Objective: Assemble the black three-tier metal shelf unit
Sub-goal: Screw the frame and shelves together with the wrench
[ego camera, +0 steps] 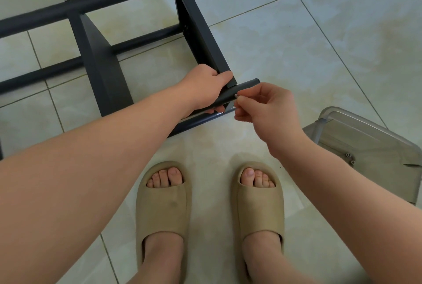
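Observation:
The black metal shelf unit (100,59) lies on its side on the tiled floor, two shelf panels standing up from long round poles. My left hand (205,88) grips a black pole (242,88) against the near corner of the right-hand shelf panel (201,32), thumb on the panel's edge. My right hand (265,105) pinches a small silver screw (236,95) at the side of that pole. Another pole (196,122) lies on the floor just below my left hand.
A grey plastic bag (370,153) with small silver fasteners (350,158) on it lies on the floor at the right. My feet in tan slippers (163,206) stand just in front of the shelf. Pale floor tiles stretch to the upper right.

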Available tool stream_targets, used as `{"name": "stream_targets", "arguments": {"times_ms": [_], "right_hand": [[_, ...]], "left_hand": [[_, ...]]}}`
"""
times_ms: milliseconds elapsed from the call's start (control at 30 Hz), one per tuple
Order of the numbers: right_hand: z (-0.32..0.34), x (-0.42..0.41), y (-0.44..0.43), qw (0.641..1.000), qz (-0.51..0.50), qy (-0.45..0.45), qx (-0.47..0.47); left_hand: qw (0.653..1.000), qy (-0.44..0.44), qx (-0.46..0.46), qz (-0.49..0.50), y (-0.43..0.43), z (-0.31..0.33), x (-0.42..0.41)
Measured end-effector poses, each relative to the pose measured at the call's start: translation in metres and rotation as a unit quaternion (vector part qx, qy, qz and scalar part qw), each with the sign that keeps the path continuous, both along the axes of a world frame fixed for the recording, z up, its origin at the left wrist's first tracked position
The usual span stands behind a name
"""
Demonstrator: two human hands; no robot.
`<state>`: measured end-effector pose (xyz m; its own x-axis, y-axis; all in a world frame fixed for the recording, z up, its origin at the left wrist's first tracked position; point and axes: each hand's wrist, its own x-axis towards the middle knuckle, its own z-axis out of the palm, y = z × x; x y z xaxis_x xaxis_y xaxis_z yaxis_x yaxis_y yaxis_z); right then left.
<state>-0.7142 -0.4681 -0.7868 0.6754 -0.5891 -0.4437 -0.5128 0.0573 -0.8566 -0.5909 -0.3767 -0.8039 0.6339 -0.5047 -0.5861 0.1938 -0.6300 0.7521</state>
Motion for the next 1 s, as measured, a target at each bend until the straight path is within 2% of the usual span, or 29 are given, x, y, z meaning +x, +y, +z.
{"name": "stream_targets", "arguments": {"times_ms": [67, 133, 200, 267, 333, 533, 667, 833, 1000], "right_hand": [[0.004, 0.002, -0.003, 0.996, 0.049, 0.023, -0.07], [0.007, 0.005, -0.005, 0.994, 0.066, 0.032, -0.084], [0.007, 0.006, -0.006, 0.999, 0.037, 0.025, -0.025], [0.006, 0.005, -0.005, 0.997, -0.018, 0.008, 0.079], [0.003, 0.003, -0.002, 0.991, -0.048, -0.006, 0.122], [-0.001, 0.001, -0.001, 0.999, -0.005, -0.023, 0.024], [-0.001, 0.0, -0.001, 0.999, 0.006, -0.029, 0.017], [-0.002, 0.001, 0.002, 0.975, -0.087, -0.049, 0.198], [-0.008, -0.004, 0.001, 0.956, -0.095, -0.09, 0.262]], "left_hand": [[1.0, -0.001, 0.005, -0.004, 0.0, 0.0, 0.001], [1.0, 0.003, 0.005, -0.003, 0.0, 0.001, 0.002], [1.0, 0.017, -0.003, 0.004, 0.0, 0.002, 0.003], [1.0, 0.025, -0.009, 0.008, 0.001, 0.003, 0.003], [1.0, 0.026, -0.012, 0.008, 0.002, 0.003, 0.003], [1.0, 0.004, -0.006, -0.001, 0.002, -0.002, 0.001], [1.0, -0.014, 0.001, -0.007, 0.001, -0.006, 0.001], [1.0, 0.009, -0.011, -0.002, 0.002, -0.005, 0.003], [1.0, 0.017, -0.011, -0.007, 0.003, -0.004, 0.003]]}}
